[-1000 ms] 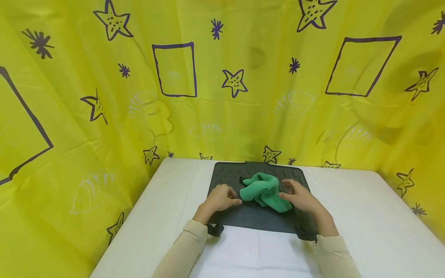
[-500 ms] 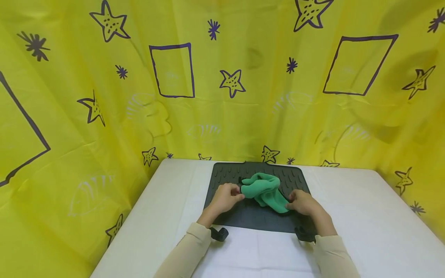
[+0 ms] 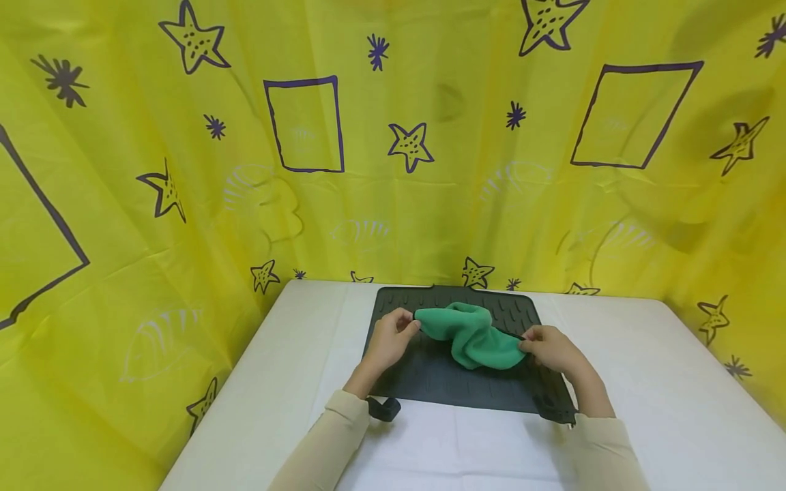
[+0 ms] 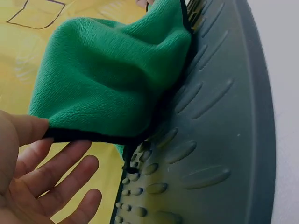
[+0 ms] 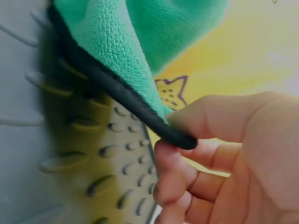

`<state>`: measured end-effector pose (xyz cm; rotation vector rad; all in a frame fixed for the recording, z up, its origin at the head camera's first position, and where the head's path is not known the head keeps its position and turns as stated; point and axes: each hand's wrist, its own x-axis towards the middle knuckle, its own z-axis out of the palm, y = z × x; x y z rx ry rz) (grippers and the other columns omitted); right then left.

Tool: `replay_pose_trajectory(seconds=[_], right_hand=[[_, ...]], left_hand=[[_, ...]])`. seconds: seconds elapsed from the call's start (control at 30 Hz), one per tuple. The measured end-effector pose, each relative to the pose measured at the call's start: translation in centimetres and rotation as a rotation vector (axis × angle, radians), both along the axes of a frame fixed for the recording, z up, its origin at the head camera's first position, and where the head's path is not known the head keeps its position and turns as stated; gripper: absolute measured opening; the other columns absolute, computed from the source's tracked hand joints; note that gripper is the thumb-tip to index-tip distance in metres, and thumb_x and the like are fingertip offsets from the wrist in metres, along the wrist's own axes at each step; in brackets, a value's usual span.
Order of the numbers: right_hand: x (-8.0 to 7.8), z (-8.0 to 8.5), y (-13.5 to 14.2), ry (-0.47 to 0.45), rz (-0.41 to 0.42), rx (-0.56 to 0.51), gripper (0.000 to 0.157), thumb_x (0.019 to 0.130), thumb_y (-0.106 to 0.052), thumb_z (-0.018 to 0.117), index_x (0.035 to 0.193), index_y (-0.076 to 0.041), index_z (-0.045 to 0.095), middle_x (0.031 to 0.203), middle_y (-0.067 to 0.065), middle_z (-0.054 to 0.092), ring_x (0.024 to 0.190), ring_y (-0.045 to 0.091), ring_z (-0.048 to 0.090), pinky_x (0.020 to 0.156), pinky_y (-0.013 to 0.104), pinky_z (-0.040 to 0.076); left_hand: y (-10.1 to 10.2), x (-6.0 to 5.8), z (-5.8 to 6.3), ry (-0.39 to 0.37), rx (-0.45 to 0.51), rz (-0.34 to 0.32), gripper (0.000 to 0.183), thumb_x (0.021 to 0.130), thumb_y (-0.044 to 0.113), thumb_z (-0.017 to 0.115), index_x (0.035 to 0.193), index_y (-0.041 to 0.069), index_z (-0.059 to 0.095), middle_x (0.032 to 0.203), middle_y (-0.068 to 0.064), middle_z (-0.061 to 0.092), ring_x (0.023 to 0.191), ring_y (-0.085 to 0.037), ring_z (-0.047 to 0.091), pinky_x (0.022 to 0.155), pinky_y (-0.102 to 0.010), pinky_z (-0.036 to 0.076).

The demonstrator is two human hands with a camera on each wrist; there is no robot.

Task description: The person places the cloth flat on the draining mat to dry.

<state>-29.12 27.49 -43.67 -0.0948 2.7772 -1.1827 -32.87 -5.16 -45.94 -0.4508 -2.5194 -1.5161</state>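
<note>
A green cloth (image 3: 473,337) with a black edge band hangs in folds between the two hands, over a dark ribbed mat (image 3: 430,382). My left hand (image 3: 393,334) pinches one corner of it between thumb and index finger. In the left wrist view that hand (image 4: 51,172) has its other fingers spread below the black edge of the cloth (image 4: 107,84). At the opposite corner my right hand (image 3: 549,348) pinches the cloth; the right wrist view has the thumb and fingertips of this hand (image 5: 210,154) on the black band of the cloth (image 5: 117,60).
The mat lies on a white table (image 3: 620,368), near its back edge. Dark strapped-on wrist pieces, such as the left one (image 3: 383,409), sit beneath each wrist. A yellow curtain (image 3: 368,198) with stars and frames drawn on it rises behind and at both sides.
Both hands have gone from beside the bunched cloth to pinching its corners. The left hand rose slightly, the right moved outward and up, and the cloth spread wider and lifted.
</note>
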Motion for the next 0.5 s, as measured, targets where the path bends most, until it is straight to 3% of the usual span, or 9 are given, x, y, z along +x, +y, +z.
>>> replay_pose_trajectory(seconds=[0.17,0.33,0.5], right_hand=[[0.2,0.7,0.7,-0.002,-0.042,-0.068,0.028,0.097,-0.021,0.051,0.108,0.004,0.058,0.078,0.009,0.057,0.068,0.020,0.053,0.059,0.032,0.044],[0.2,1.3,1.1,0.018,-0.058,-0.089,0.028,0.097,-0.022,0.049,0.107,0.003,0.059,0.071,0.005,0.054,0.065,0.020,0.053,0.062,0.032,0.044],[0.2,1.8,1.4,0.015,-0.047,-0.107,0.027,0.098,-0.022,0.048,0.102,0.002,0.059,0.065,0.000,0.050,0.064,0.020,0.053,0.064,0.032,0.043]], left_hand=[[-0.4,-0.3,0.0,-0.003,0.051,0.029,0.017,0.098,0.024,0.054,0.100,0.008,0.058,0.094,-0.009,0.069,0.082,-0.016,0.061,0.069,-0.029,0.047],[-0.7,-0.5,0.5,0.015,0.076,0.064,0.018,0.099,0.023,0.052,0.101,0.006,0.056,0.083,-0.012,0.066,0.068,-0.013,0.049,0.060,-0.026,0.041],[-1.1,-0.8,0.9,0.002,0.111,0.127,0.020,0.099,0.025,0.054,0.102,0.006,0.058,0.082,-0.010,0.068,0.067,-0.013,0.051,0.059,-0.025,0.043]])
